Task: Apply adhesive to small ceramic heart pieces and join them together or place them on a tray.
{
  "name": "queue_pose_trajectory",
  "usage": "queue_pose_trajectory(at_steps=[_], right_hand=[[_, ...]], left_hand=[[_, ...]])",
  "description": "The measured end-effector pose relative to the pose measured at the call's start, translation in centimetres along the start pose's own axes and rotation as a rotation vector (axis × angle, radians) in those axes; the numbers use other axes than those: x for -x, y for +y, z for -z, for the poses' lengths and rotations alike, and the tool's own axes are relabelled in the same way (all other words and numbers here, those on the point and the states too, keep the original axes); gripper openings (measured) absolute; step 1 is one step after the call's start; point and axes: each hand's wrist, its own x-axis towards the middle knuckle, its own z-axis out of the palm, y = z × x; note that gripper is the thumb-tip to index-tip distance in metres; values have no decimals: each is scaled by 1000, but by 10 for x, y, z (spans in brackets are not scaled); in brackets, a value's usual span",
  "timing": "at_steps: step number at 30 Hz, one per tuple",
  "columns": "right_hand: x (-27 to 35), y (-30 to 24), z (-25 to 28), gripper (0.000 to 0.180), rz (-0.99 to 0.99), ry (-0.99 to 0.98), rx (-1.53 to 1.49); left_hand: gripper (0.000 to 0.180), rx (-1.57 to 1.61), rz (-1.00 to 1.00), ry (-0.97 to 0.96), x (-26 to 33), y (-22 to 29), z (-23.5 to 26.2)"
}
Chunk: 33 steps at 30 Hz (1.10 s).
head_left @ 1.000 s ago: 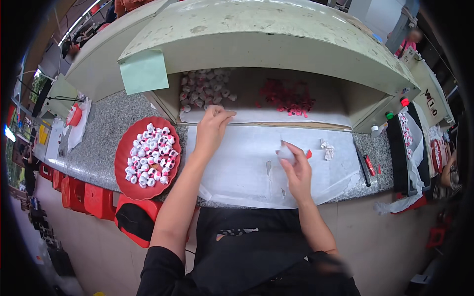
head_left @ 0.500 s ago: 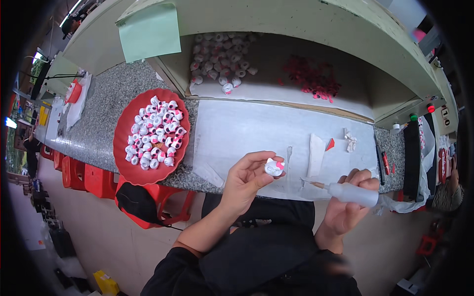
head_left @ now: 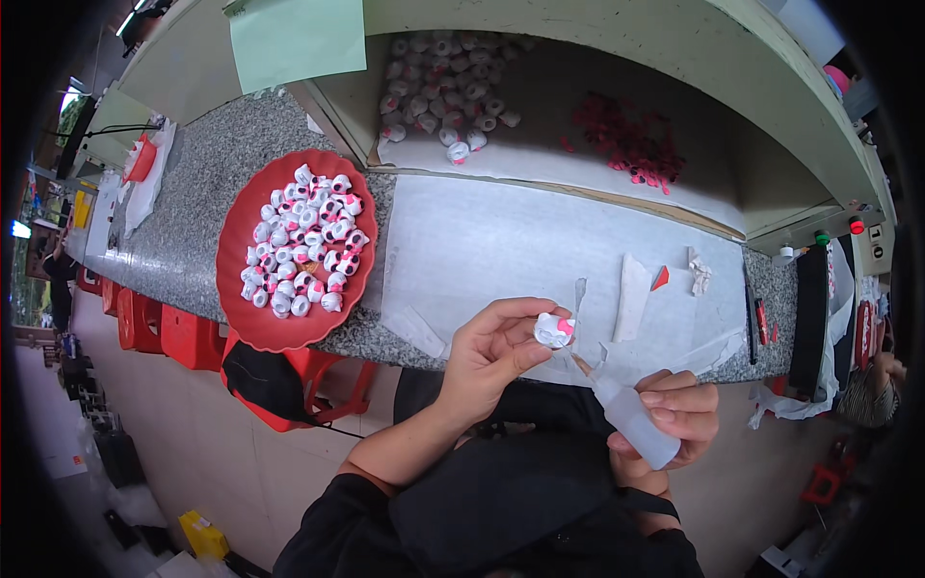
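A person's left hand (head_left: 496, 349) pinches a small white moulded piece with a pink spot (head_left: 554, 329) between thumb and fingertips, holding it up just off the near edge of the speckled grey stone worktop (head_left: 207, 207). The right hand (head_left: 674, 414) is wrapped around a translucent plastic squeeze bottle with a thin nozzle (head_left: 626, 412), whose tip points up and left, near the white piece but short of touching it as far as the view shows. Both hands hang over the person's dark-clothed lap rather than the surface itself. A white paper sheet (head_left: 501, 241) covers the worktop in front of them, with torn paper scraps (head_left: 631, 294) and a small red chip (head_left: 660, 279) lying on it. To the left, a round red plastic plate (head_left: 241, 308) carries a heap of similar white-and-pink pieces (head_left: 303, 241). More white pieces (head_left: 448, 101) and a scatter of small red parts (head_left: 626, 140) sit in the recessed shelf behind. The white piece's exact shape is too small to make out, and the bottle's lower end is hidden in the right palm.
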Motion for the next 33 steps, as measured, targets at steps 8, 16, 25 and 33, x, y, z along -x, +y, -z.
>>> queue_pose_trajectory(at_steps=[8, 16, 25, 33], right_hand=[[5, 1, -4, 39, -12, 57, -4], [-1, -7, 10, 51, -76, -102, -51], [2, -1, 0, 39, 14, 50, 8], [5, 3, -2, 41, 21, 63, -7]], left_hand=[[32, -9, 27, -11, 0, -1, 1], [32, -12, 16, 6, 0, -3, -1], [32, -7, 26, -3, 0, -3, -2], [33, -13, 59, -2, 1, -3, -2]])
